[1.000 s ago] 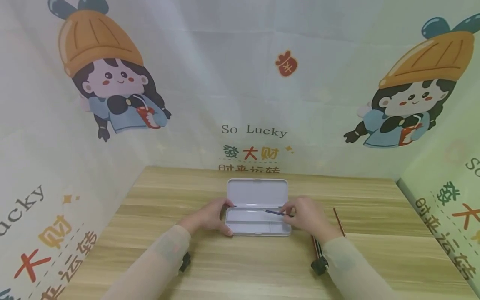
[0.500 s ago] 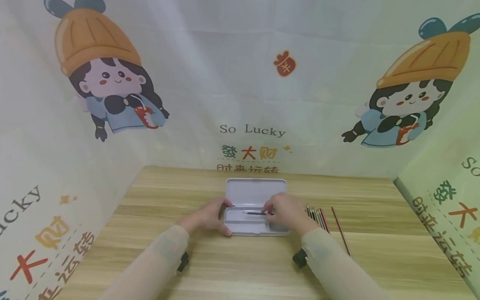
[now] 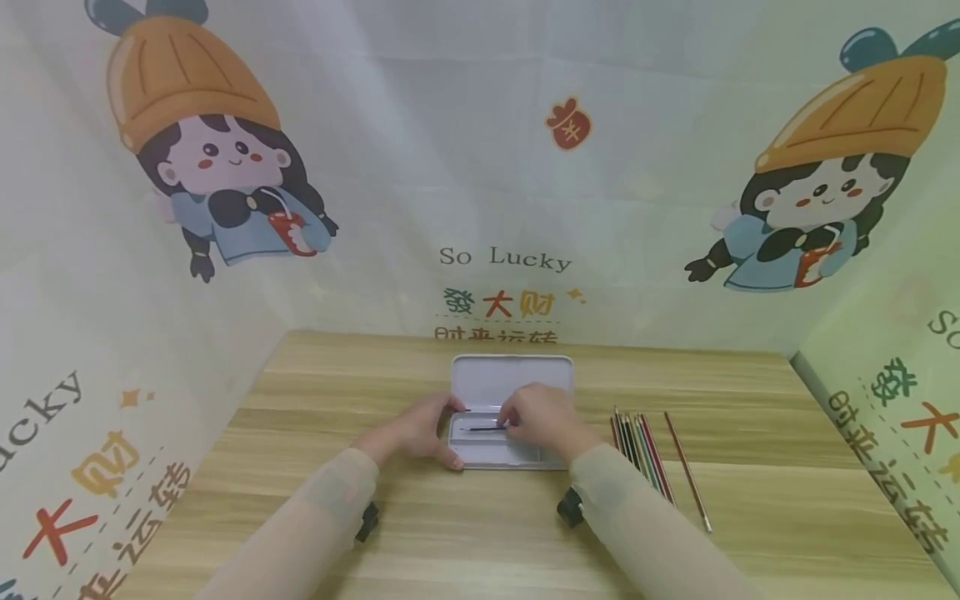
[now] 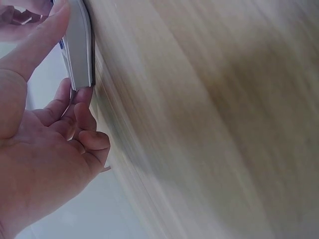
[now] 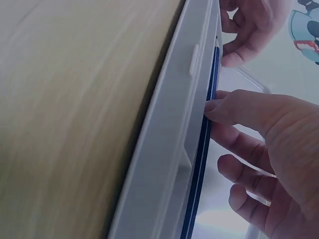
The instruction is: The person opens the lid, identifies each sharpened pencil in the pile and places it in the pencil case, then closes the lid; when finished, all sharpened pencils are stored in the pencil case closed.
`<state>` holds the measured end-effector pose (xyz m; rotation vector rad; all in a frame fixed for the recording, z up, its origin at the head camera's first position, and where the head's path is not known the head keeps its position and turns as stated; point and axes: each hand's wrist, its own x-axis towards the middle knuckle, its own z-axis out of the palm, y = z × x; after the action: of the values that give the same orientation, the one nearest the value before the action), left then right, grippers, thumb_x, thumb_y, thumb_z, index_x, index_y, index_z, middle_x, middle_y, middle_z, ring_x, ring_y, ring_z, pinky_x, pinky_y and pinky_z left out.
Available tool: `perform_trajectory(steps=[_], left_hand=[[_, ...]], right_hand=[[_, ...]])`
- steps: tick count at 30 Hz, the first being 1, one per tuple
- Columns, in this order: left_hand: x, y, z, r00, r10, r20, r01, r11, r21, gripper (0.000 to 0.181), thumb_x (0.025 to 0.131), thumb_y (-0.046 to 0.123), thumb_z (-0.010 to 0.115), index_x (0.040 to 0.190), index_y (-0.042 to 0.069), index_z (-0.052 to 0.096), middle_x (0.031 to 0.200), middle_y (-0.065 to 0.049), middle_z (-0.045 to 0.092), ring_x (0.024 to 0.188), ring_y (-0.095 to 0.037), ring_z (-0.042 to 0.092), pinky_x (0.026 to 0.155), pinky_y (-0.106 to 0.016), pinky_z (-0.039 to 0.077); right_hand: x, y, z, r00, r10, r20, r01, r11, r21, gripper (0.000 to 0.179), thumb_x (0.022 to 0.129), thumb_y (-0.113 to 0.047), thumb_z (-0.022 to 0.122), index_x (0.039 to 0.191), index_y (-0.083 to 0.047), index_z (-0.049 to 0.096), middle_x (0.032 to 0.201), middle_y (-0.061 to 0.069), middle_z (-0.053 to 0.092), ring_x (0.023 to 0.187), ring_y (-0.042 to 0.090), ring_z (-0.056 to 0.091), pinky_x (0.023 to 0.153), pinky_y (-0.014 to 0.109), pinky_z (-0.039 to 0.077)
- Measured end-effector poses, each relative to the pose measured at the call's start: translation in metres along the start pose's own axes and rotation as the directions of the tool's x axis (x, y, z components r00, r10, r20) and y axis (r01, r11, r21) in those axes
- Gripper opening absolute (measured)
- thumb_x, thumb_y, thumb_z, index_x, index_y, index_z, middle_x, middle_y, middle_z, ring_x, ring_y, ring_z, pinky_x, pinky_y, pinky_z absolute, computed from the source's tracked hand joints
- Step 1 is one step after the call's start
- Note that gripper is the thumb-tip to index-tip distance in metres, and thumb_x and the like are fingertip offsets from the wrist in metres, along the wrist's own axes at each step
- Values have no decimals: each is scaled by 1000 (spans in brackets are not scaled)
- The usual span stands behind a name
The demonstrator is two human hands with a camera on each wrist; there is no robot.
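A white pencil case [image 3: 495, 465] lies with its lid raised at the back of the table. My left hand [image 3: 408, 429] grips its left end, thumb at the front corner and fingers at the hinge side; the left wrist view shows the end of the case [image 4: 79, 55] between them. My right hand [image 3: 542, 417] pinches a dark blue pencil [image 3: 486, 429], lengthwise over the long rear compartment, its tip pointing left. In the right wrist view, thumb and forefinger hold the pencil [image 5: 201, 154] along the inside of the case wall [image 5: 159, 119]. Part of the case is hidden behind my right hand.
Several coloured pencils [image 3: 642, 446] lie side by side on the wooden table [image 3: 360, 367], right of the case. One reddish-brown pencil [image 3: 687, 471] lies apart, farther right. A printed cloth [image 3: 390, 167] hangs behind and along both sides.
My right hand has moved left with the dark blue pencil, from the case's right end to over the rear compartment. The pencils on the table have come into view. My left hand stays put.
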<state>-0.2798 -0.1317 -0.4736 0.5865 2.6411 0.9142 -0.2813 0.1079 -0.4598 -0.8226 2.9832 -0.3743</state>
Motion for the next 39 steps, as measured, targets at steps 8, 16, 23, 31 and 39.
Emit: perform_trajectory(steps=[8, 16, 23, 31, 39], left_hand=[[-1, 5, 1, 1000, 6, 8, -6, 1000, -9, 82, 63, 18, 99, 131, 2, 56, 133, -16, 61, 133, -37, 53, 121, -53, 38], [-2, 3, 2, 1000, 13, 3, -13, 1000, -19, 82, 62, 16, 99, 131, 2, 56, 134, -17, 61, 132, -37, 53, 120, -53, 38], [-1, -1, 4, 1000, 0, -8, 0, 999, -36, 82, 62, 17, 99, 132, 3, 56, 134, -16, 61, 133, -37, 53, 120, -53, 38], [-1, -3, 3, 1000, 4, -21, -4, 1000, -26, 84, 61, 18, 99, 133, 3, 57, 135, -17, 61, 134, -38, 53, 121, -53, 38], [1, -4, 4, 1000, 15, -22, -15, 1000, -13, 84, 61, 18, 99, 132, 3, 57, 134, -17, 61, 133, -37, 53, 120, -53, 38]], right_hand=[[5, -2, 10, 999, 33, 13, -33, 999, 8, 14, 85, -18, 81, 94, -28, 82, 83, -11, 72, 82, 9, 60, 73, 32, 53], [2, -1, 13, 999, 23, -47, -21, 999, 37, 19, 81, -12, 77, 93, -25, 82, 90, -7, 77, 88, 15, 68, 74, 39, 57], [-10, -2, 9, 993, 54, -101, -40, 989, 141, 15, 81, -14, 77, 94, -21, 81, 90, -5, 75, 88, 15, 67, 78, 39, 56], [-24, 10, 4, 979, 151, -133, -128, 977, 172, 9, 87, -16, 78, 95, -20, 80, 94, -6, 75, 95, 17, 69, 85, 38, 58], [-46, 23, -3, 972, 197, -128, -169, 965, 200, 12, 89, -19, 77, 101, -19, 80, 100, -6, 76, 98, 17, 70, 84, 39, 59]])
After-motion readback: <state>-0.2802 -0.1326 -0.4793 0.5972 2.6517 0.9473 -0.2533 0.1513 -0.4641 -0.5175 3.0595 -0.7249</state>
